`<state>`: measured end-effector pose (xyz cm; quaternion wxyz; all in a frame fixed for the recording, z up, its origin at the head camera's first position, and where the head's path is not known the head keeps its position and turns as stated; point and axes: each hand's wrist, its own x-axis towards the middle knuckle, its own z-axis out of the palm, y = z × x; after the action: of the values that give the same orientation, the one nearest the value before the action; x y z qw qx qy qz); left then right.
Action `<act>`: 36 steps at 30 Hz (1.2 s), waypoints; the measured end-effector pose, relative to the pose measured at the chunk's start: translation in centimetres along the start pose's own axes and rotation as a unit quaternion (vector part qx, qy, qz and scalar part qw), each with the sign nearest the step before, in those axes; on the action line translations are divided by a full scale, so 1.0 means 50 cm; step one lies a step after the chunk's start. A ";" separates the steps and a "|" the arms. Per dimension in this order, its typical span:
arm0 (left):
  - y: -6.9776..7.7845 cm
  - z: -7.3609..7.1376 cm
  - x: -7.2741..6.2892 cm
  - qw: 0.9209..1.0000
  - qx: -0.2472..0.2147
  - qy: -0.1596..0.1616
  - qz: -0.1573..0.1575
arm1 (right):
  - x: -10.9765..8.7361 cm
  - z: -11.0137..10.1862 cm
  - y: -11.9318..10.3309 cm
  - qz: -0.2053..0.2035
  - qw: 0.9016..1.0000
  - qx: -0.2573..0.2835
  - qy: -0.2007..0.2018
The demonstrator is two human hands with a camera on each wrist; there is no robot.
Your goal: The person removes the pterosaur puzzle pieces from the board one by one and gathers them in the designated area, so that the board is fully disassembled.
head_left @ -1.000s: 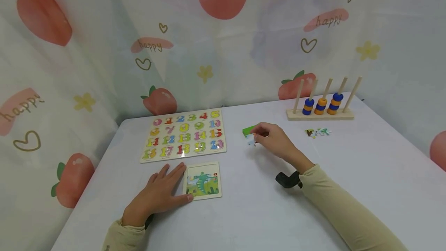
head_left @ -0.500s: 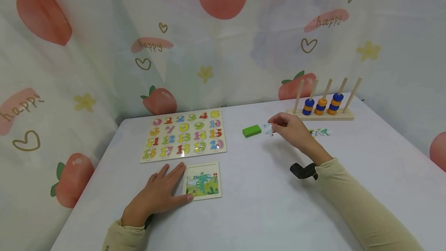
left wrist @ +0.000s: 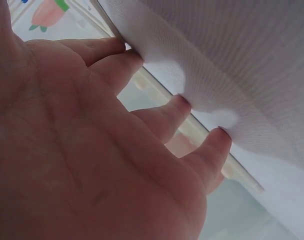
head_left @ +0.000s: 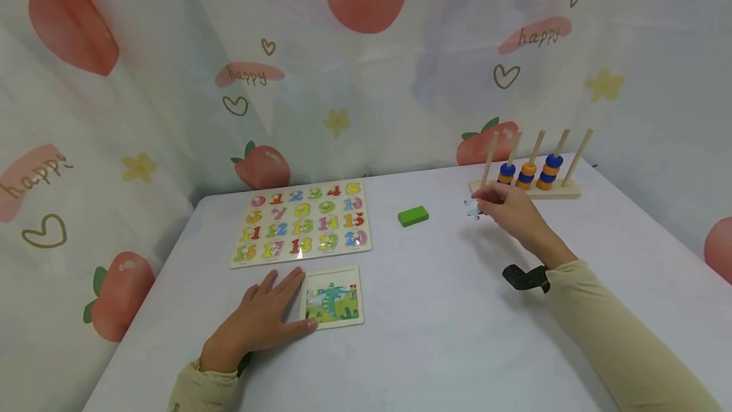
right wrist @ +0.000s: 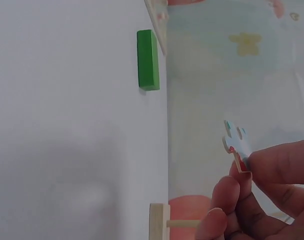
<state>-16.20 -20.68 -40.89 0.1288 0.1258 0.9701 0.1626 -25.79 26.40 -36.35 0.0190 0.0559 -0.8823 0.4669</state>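
My right hand [head_left: 517, 216] pinches a small jigsaw piece [head_left: 472, 208] between thumb and fingertips, held up over the right half of the table. In the right wrist view the jigsaw piece [right wrist: 235, 140] is pale blue with a red patch by the thumb. My left hand [head_left: 257, 320] lies spread on the table, index fingertip and thumb at the left side of a small square dinosaur jigsaw [head_left: 333, 301] in a pale frame. The jigsaw's upper part shows bare board. The left wrist view shows the palm and fingertips down on the white cloth.
Behind the left hand lies a wooden number puzzle board [head_left: 300, 224]. A green block [head_left: 413, 216] sits mid-table. At the back right stands a wooden peg stand [head_left: 537, 192] with blue and orange rings, partly overlapped by the right hand. A fruit-print curtain [head_left: 366, 81] hangs behind the table.
My right hand has carried the jigsaw piece rightward, away from the green block, which now shows whole. The loose pieces at the right have become hidden behind that hand. My left hand stays put.
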 end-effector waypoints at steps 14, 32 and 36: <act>-0.003 0.003 -0.003 1.000 0.000 0.000 -0.001 | -0.002 -0.066 0.067 0.017 0.998 -0.041 0.038; 0.002 -0.001 -0.004 1.000 0.001 -0.001 0.004 | 0.002 -0.144 0.155 0.099 0.992 -0.051 0.065; 0.002 -0.003 -0.002 1.000 0.000 -0.003 0.003 | 0.004 -0.165 0.174 0.114 0.989 -0.059 0.067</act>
<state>-16.13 -20.64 -40.71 0.1310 0.1288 0.9694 0.1629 -27.18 38.03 -38.85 0.0281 -0.0774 -0.9059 0.4155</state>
